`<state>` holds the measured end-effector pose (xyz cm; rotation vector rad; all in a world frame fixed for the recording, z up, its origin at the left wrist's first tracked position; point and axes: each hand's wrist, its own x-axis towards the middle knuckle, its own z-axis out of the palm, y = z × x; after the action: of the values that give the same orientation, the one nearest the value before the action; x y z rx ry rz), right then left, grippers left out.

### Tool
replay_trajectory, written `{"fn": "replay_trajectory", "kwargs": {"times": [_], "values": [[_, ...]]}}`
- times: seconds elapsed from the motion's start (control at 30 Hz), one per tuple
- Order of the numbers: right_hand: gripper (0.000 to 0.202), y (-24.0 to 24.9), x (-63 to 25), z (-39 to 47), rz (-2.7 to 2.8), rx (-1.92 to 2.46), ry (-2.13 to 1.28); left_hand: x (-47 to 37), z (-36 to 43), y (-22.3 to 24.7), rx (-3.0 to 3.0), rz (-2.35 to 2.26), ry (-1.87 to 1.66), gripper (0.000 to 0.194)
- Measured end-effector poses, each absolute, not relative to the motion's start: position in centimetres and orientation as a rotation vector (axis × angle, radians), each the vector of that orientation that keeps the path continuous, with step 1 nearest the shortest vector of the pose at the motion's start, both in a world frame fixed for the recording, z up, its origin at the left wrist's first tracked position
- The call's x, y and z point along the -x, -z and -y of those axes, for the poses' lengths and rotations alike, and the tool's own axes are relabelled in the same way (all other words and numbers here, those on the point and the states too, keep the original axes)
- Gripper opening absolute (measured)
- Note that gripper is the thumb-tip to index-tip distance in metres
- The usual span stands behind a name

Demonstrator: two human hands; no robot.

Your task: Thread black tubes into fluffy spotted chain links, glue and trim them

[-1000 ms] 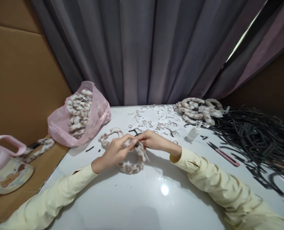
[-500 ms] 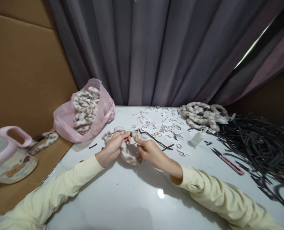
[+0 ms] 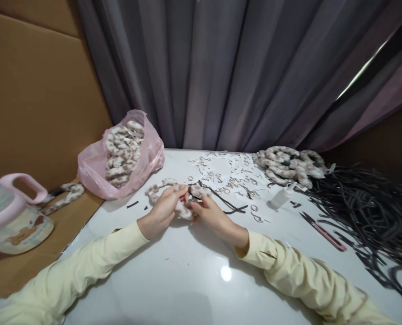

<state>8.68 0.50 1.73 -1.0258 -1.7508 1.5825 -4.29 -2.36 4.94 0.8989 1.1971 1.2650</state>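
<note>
Furry tube (image 3: pixel 201 192), brown-and-white, is between the two hands, to the left of the white bottle (image 3: pixel 280 197) and a little nearer the wearer. A moment ago the fingers of both hands met at its dark spot; now they've eased slightly apart, and the right hand (image 3: pixel 216 219) has the furry stretch along its fingertips. The left hand (image 3: pixel 160 210) pinches beside a dark bit, mostly hidden by the fingers. From where I stand, that looks like a change of grip on the piece; whether its ends are joined, I can't tell.

Thin black strips (image 3: pixel 236 210) lie left of the bottle, just past the right hand. Paper scraps (image 3: pixel 235 174) are strewn left of the bottle and beyond it. Behind the bottle sits a furry heap (image 3: pixel 289 164); to its right, black cords (image 3: pixel 373 203) sprawl, with pink-handled snips (image 3: pixel 324 232) on the bottle's near right. Well off to the bottle's left, a pink bag (image 3: pixel 153 153) gapes open, stuffed with similar furry pieces.
</note>
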Motion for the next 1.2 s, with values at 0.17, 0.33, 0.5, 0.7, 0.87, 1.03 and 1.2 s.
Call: {"fn": "replay_trajectory", "kwargs": {"times": [0.17,0.33,0.5,0.7,0.87,1.03,1.2], "values": [[0.020,-2.4,-8.8,-0.4,1.636,0.920,-1.703,4.4,2.5,-4.3,-1.423,-1.446,-1.333,0.018],[0.023,-2.7,-9.1,0.0,1.653,0.922,-1.705,5.3,2.5,-3.2,-2.123,-1.663,-1.382,0.012],[0.025,-3.2,-9.6,0.0,2.160,0.968,-1.035,6.3,2.3,-2.3,-2.540,-1.472,-1.139,0.026],[0.021,-4.6,-11.2,-0.4,2.506,0.969,-0.327,6.0,2.2,-3.2,-2.345,-1.536,-1.040,0.025],[0.029,-5.5,-12.0,-1.7,2.598,0.839,-0.161,5.4,2.8,-4.9,-2.118,-1.471,-1.030,0.009],[0.025,-6.6,-12.7,-3.2,2.499,0.657,-0.839,5.4,3.6,-5.8,-2.077,-1.391,-0.972,0.010],[0.024,-7.0,-13.1,-4.0,2.364,0.748,-1.436,5.6,3.5,-5.8,-2.082,-1.332,-0.934,0.014]]}}
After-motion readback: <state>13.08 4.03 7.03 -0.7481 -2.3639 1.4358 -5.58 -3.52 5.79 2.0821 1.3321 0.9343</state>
